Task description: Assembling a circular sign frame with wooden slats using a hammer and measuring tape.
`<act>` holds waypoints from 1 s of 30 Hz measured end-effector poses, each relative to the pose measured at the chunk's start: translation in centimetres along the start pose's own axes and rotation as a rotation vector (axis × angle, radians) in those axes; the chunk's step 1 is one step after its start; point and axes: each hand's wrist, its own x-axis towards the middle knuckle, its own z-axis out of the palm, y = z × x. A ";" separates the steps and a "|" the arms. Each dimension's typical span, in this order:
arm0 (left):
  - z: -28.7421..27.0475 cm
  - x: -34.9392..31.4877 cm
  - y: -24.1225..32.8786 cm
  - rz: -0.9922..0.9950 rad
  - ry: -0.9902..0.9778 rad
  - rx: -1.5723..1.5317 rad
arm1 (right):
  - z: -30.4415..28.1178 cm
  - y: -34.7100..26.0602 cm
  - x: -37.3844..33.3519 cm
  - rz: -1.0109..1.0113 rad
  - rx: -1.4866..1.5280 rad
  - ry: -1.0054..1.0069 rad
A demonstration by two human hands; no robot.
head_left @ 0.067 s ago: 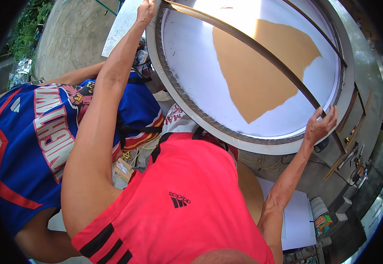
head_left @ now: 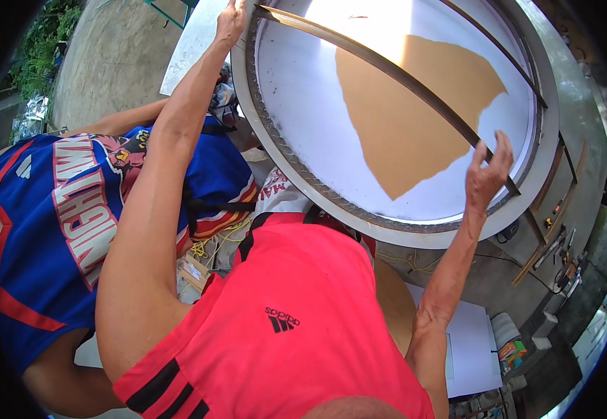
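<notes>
A large round frame (head_left: 415, 238) with a pale rim surrounds a white surface, where a torn-edged piece of brown sheet (head_left: 415, 105) lies. Two dark, narrow bars cross the frame; the nearer bar (head_left: 415, 78) slants from its upper left to its right side. At the upper left my left hand (head_left: 231, 25) is closed at the rim beside that bar's end, its fingertips partly cut off by the picture's top edge. My right hand (head_left: 488, 174) is over the frame's right part, near the bar's lower end, with fingers apart and nothing in them.
A person in a blue jersey (head_left: 38, 237) is close on my left, one arm reaching behind mine. Tools (head_left: 561, 251) and thin strips lie beyond the frame at right. White sheets (head_left: 471, 342) lie below my right forearm. A yellow cord (head_left: 212, 248) trails on the floor.
My right hand has come off the frame's right rim and moved left and slightly up, its fingers spreading. My left hand stays at the rim.
</notes>
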 end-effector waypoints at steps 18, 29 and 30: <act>-1.3 -2.0 4.3 -0.377 -0.246 -0.252 | 27.9 -26.7 8.6 -0.176 0.225 -0.406; -1.5 -1.7 5.7 -0.162 -0.246 -0.241 | 28.9 -26.8 7.7 -0.081 0.348 -0.275; -1.5 -1.6 5.9 -0.129 -0.176 -0.101 | 29.0 -26.9 7.6 -0.072 0.320 -0.319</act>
